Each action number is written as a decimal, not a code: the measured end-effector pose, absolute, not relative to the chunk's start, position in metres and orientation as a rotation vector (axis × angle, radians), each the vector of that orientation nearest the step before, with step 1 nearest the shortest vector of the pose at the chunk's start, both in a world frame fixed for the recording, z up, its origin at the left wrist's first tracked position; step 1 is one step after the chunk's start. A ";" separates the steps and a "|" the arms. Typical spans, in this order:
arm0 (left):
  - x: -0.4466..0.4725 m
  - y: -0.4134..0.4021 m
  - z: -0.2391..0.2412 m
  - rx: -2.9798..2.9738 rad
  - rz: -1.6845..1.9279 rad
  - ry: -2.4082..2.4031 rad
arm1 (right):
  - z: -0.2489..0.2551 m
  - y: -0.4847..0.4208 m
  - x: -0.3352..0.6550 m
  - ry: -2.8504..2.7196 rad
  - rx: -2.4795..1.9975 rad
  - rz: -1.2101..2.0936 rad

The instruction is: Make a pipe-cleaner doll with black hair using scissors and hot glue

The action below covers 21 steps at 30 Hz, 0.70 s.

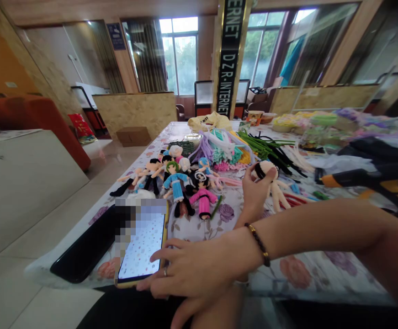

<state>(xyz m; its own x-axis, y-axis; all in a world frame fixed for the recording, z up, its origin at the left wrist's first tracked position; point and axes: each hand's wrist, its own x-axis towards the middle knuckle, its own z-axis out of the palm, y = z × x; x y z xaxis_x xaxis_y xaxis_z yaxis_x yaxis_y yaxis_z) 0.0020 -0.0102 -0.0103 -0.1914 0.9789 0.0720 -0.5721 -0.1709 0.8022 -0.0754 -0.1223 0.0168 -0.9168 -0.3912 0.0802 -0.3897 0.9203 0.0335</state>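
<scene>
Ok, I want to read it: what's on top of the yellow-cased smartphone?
The right hand overlaps the lower right of the yellow-cased smartphone; the screen and edge beneath it are hidden.

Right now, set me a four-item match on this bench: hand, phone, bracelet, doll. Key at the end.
1 Left hand
2 Lit phone
3 Bracelet
4 Green-haired doll

A dark with gold parts
B dressed in blue
C holding a cream doll
D partly covered by the right hand

Pairs: 1-C, 2-D, 3-A, 4-B
</scene>
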 end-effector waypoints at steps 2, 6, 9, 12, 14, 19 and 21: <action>0.002 -0.009 -0.011 0.738 1.663 0.758 | 0.013 -0.120 -0.077 -2.974 0.577 -0.043; 0.003 -0.009 -0.010 0.714 1.648 0.738 | 0.008 -0.111 -0.078 -2.937 0.386 -0.127; 0.003 -0.009 -0.009 0.713 1.637 0.726 | 0.007 -0.102 -0.077 -2.929 0.199 -0.194; 0.003 -0.007 -0.011 0.723 1.641 0.742 | 0.008 -0.093 -0.071 -2.880 0.043 -0.275; 0.003 -0.006 -0.011 0.715 1.637 0.748 | 0.011 -0.089 -0.064 -2.836 -0.022 -0.319; 0.002 -0.006 -0.009 0.655 1.679 0.755 | 0.027 -0.081 -0.030 -2.700 -0.314 -0.360; 0.004 -0.007 -0.008 0.579 1.656 0.758 | 0.035 -0.074 -0.011 -2.614 -0.509 -0.371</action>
<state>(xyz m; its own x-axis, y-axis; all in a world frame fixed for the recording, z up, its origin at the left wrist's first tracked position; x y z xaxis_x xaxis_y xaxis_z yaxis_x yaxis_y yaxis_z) 0.0041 -0.0070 -0.0076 -0.2116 0.9771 -0.0233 -0.6565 -0.1244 0.7440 -0.0112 -0.0739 0.0347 -0.8312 0.2888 0.4751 0.4097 0.8958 0.1722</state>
